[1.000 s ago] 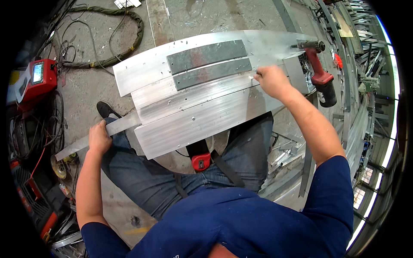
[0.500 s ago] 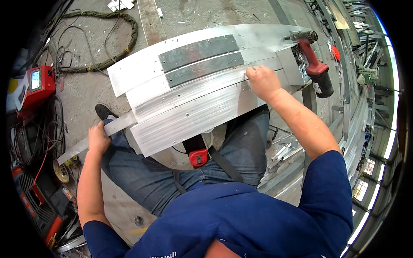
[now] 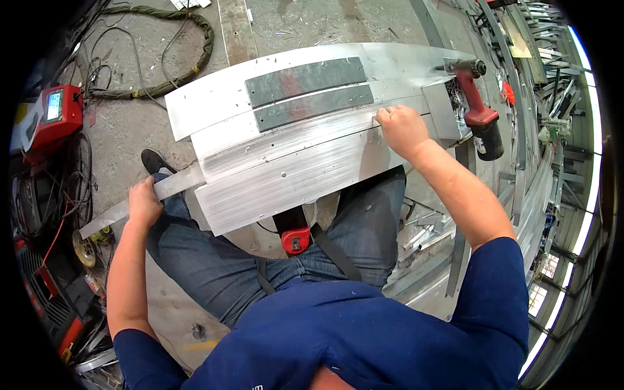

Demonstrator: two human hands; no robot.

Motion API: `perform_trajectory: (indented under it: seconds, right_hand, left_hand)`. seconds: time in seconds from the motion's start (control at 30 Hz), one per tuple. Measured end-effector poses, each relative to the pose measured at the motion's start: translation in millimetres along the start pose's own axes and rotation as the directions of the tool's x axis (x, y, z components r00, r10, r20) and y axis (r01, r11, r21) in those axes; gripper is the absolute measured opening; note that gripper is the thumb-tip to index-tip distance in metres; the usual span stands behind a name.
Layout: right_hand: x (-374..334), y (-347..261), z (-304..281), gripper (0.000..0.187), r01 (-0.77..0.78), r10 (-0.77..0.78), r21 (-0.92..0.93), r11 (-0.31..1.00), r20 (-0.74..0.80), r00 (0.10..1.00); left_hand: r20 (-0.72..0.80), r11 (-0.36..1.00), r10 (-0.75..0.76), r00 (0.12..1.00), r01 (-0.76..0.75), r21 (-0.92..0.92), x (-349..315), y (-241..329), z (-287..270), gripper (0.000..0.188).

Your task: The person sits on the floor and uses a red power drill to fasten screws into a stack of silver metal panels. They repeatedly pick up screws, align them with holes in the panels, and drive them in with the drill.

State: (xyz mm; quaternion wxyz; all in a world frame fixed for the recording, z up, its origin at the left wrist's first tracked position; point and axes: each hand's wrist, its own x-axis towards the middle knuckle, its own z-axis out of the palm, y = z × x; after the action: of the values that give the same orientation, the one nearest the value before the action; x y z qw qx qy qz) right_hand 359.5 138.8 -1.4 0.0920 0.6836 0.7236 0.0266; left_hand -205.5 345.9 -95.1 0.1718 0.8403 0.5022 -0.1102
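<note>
On the left, my left hand [image 3: 145, 201] is closed around a long flat metal strip [image 3: 179, 182], which reaches from the left edge of the stacked aluminium panels [image 3: 279, 195] out past my knee. Above the panels' right part, my right hand [image 3: 403, 132] is closed in a pinch. A tiny light-coloured thing sticks out at its fingertips, too small to name. Two dark grey plates [image 3: 309, 80] lie on the panels in front of my right hand, to its left.
A red and black power drill [image 3: 478, 107] lies at the panels' right end, by an open metal box [image 3: 442, 109] of small bits. A red tape measure [image 3: 296, 240] sits at my waist. Left are a red machine with a screen [image 3: 63, 114] and a thick cable [image 3: 207, 52].
My left hand and the strip have shifted slightly left. My right hand stays pinched at nearly the same place over the panels. The whole view has moved a little.
</note>
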Motion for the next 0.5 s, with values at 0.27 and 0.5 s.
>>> perform_trajectory:
  seconds: [0.27,0.5]
  right_hand:
    - [-2.4,-5.1,1.1,0.010,-0.134,0.137,0.126,0.983,-0.012,0.991]
    - [23.1,-8.2,-13.7,0.020,-0.306,0.266,0.204,0.930,0.200,0.943]
  left_hand:
    - [0.045,0.999,-0.033,0.998,0.031,0.029,2.0,0.6,-1.8,0.023]
    - [0.019,1.000,-0.015,1.000,0.014,0.007,-1.3,2.6,-4.4,0.022]
